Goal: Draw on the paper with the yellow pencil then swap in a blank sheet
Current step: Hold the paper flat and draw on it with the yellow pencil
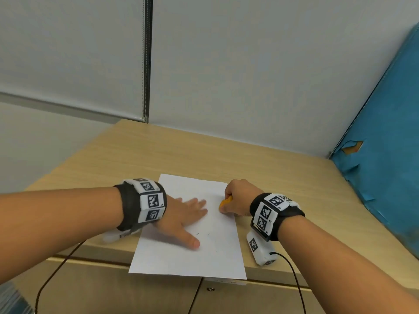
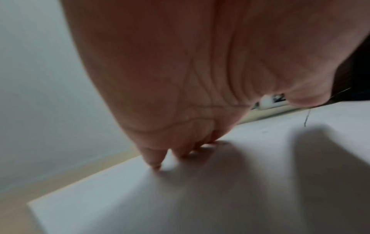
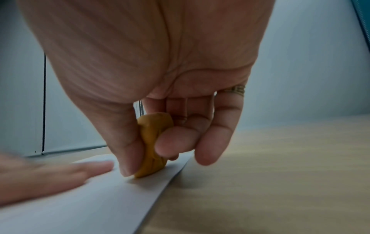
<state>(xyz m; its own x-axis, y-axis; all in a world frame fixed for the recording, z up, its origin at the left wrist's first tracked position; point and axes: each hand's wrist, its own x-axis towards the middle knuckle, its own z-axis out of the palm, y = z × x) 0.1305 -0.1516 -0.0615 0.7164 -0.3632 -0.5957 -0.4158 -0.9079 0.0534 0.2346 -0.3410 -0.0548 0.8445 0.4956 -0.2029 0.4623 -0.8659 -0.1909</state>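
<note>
A white sheet of paper [image 1: 217, 257] lies on the wooden desk [image 1: 158, 155], its near edge hanging over the front. A few faint short marks show near its middle. My left hand [image 1: 188, 214] rests flat on the sheet's left half with fingers spread; the left wrist view shows its fingertips [image 2: 156, 164] pressing the paper [image 2: 180, 197]. My right hand [image 1: 235, 200] pinches a short yellow pencil [image 1: 225, 202] at the sheet's right edge. In the right wrist view the thumb and fingers grip the pencil [image 3: 154, 142], whose lower end touches the paper [image 3: 90, 197].
A pale wall and blind stand behind the desk, and a torn blue panel [image 1: 385, 132] borders its right side. A white marker box [image 1: 260, 248] with a black cable lies under my right wrist. A white strip [image 1: 226, 282] shows below the sheet's front edge, above the cabinet doors.
</note>
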